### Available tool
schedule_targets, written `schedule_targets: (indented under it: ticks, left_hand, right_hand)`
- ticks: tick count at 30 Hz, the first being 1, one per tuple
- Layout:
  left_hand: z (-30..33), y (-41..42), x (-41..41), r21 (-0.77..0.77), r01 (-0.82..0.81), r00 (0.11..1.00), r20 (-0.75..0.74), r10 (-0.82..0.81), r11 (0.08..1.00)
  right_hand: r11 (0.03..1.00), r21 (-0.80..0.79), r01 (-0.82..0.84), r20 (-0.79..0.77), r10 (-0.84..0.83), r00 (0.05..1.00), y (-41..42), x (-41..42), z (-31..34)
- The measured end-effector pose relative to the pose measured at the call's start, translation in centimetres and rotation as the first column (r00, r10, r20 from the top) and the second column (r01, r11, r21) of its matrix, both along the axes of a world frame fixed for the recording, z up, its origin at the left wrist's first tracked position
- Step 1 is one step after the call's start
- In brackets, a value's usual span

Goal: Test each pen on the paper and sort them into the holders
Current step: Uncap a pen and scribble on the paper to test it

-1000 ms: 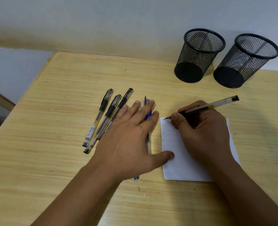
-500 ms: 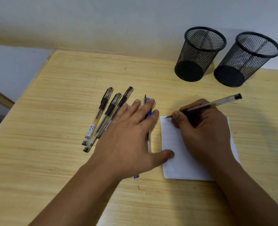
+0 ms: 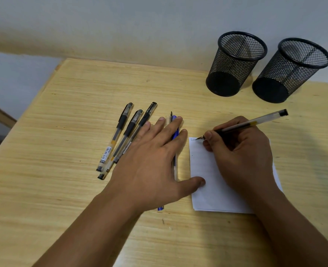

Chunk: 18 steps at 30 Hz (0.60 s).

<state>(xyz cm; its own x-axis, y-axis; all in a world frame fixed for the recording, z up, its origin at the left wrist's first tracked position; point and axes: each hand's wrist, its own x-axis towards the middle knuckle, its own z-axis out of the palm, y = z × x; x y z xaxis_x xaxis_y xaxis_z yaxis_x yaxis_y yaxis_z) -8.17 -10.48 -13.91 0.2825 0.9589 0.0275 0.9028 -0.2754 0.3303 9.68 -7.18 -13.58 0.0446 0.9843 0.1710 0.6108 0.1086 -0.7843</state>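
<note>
1. Now the right hand (image 3: 242,153) grips a clear pen (image 3: 255,123), tip on the paper's (image 3: 207,170) far-left corner beside tiny writing, perhaps "Goo".
2. Left hand (image 3: 149,160) lies flat, fingers spread over the spare pens (image 3: 124,135); thumb touches the paper's edge.
3. Two mesh holders (image 3: 234,64) stand beyond the right hand, bare tabletop (image 3: 63,189) between and left.

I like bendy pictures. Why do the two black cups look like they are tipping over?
Head view: the wide lens bends things near the edges, so the left mesh holder and right mesh holder seem to lean outward, and the table edge slants. Light is soft, with faint shadows and no glare.
</note>
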Motion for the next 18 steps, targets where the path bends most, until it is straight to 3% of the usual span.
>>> schedule_targets:
  ticks: [18]
  left_hand:
    - [-0.34,0.03,-0.09,0.022,0.006,1.0,0.024,-0.006,1.0]
  right_hand:
    - [0.999,-0.051,0.005,0.003,-0.005,1.0,-0.08,-0.13,0.12]
